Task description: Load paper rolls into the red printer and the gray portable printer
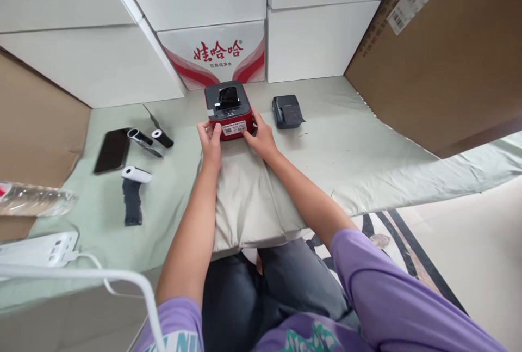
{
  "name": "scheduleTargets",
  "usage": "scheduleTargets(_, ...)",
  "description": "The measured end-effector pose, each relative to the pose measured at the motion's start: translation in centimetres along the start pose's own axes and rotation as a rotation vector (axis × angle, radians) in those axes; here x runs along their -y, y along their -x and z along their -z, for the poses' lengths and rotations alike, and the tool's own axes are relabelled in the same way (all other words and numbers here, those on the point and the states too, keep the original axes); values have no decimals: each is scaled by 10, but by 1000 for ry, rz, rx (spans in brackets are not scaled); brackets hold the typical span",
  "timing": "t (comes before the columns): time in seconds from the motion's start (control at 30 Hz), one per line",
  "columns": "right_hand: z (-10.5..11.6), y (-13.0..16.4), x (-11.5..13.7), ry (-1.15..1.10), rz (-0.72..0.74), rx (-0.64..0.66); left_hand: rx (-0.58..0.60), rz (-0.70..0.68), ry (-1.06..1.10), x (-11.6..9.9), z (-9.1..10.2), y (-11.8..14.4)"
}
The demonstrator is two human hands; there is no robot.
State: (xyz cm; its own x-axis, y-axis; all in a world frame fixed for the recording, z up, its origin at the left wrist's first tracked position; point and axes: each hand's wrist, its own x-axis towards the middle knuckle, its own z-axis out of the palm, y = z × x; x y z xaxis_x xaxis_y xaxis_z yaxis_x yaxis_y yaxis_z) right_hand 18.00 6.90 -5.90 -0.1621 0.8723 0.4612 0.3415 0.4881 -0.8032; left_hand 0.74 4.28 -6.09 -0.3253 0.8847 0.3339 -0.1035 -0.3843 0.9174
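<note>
Both hands, left (211,137) and right (261,135), fingers pressed on red printer (228,108) front, frame centre. Judgement: grip sides evenly, keep level on cushion (244,199).

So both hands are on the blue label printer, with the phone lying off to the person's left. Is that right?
Not quite: the label printer is red with a dark grey top, not blue. The head view shows it. The left hand and the right hand do both hold it at its front corners, and the phone does lie to the person's left.
</note>
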Motion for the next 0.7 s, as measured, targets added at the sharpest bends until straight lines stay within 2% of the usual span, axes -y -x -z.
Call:
scheduleTargets(0.1,6,3,6,6,-18,16,-109,-19,24,-4,-4,0)
scheduleTargets(0.2,10,1,6,-14,-41,57,-181,27,62,-5,-6,-4)
scheduleTargets(0.43,6,-6,10,20,-17,123,-80,76,111,-12,-8,-8)
scheduleTargets(0.57,23,4,31,39,-8,81,-105,80,48,-32,-13,1)
scheduleTargets(0.7,47,22,54,32,25,75,-198,-65,-31,-54,-16,15)
